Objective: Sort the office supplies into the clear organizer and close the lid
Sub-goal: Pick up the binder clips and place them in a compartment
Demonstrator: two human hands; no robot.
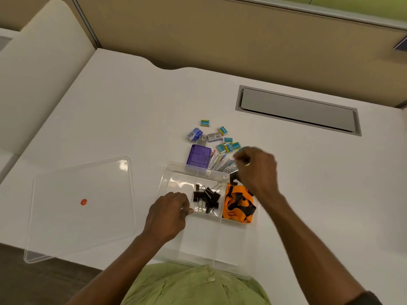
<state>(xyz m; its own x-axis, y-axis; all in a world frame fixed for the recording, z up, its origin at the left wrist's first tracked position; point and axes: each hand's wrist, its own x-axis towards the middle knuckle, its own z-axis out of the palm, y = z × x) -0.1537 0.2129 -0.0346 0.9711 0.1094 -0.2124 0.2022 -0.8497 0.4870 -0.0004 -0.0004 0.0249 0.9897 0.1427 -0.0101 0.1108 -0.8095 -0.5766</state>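
Fingers (241, 158) blurred, hiding part of pens (220, 162).

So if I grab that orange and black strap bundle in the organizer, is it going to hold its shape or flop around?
The orange and black strap bundle lies crumpled in folds, so it will probably flop and unfurl when lifted. It looks like fabric, so likely light. Loose loops might snag the compartment wall of the clear organizer.

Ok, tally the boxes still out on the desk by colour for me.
Teal-and-yellow boxes: 6
Grey boxes: 2
Blue boxes: 2 (overlapping, hard to separate)
Large purple box: 1
Total: 11, with perhaps another teal one hidden by the right hand.
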